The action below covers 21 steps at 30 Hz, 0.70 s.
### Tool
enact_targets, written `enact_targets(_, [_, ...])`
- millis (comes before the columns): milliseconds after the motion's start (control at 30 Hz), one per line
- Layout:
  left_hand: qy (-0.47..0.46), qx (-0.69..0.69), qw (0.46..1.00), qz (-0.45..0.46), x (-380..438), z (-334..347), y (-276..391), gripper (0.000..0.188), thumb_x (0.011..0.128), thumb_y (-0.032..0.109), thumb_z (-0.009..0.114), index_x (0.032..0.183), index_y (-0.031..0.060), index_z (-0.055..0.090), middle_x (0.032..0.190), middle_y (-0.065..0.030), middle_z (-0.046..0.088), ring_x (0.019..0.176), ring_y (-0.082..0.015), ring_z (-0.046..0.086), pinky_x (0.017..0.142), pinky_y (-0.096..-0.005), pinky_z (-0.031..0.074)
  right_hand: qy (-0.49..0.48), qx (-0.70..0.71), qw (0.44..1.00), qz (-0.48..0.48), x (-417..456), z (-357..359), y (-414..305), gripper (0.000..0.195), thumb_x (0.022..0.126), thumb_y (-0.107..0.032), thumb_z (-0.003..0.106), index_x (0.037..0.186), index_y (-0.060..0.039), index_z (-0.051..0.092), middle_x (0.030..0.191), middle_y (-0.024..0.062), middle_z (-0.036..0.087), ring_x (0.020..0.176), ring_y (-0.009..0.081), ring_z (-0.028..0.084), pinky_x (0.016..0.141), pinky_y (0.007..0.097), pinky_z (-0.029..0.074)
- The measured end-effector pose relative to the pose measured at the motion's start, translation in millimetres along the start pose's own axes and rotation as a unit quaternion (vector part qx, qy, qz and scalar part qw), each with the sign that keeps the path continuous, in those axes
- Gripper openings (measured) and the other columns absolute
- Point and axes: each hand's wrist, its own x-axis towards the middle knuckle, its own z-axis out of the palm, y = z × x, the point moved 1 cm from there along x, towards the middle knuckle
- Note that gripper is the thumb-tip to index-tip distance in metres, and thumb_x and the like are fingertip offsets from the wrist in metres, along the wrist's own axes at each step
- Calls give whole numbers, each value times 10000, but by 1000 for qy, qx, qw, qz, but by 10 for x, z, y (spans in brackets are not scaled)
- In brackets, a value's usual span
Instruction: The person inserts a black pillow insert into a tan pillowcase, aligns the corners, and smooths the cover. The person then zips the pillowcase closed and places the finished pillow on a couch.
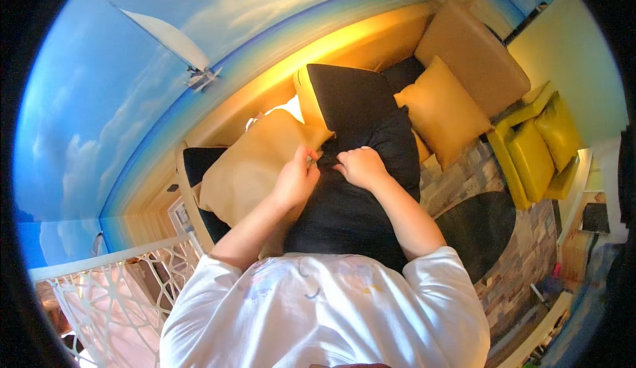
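My left hand [297, 176] is raised at the middle of the picture, thumb and forefinger pinched together at the edge of a beige cushion [243, 169]; a small pale bit shows at the fingertips, too small to name. Close to its right, my right hand [361, 167] is curled with its thumb near the forefinger, over black fabric [338, 224]. Whether it grips anything is hidden. Behind the hands, a cushion with a black face [348, 97] and a yellow side leans on the sofa. A yellow-tan pillow [444, 112] lies to the right.
A tan sofa backrest [472, 55] stands at the back right, beside a yellow-green armchair [531, 154] with cushions. A dark round rug [477, 234] lies on the patterned floor. At lower left is a white lattice partition [119, 288]; a seascape mural [124, 119] covers the wall.
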Motion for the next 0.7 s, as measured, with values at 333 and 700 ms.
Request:
enact_targets(333, [263,-13,930,255,-350,-388,566,338,892,26,678,1187,59,516,718,-139,653,616,-360,663,556,-457,512,455,-94,868,-179,-421,-1640,-934,252,694,-188,879,850,-126,691,672,14,573,633,235,571,660,396,439])
enact_targets(700, [125,101,987,-5,-231,314,-897,397,927,183,647,1265,89,463,869,-245,720,776,-471,691,687,-568,545,34,-20,992,-121,-321,-320,-839,187,854,-291,715,887,-109,683,829,90,717,793,296,702,731,455,523])
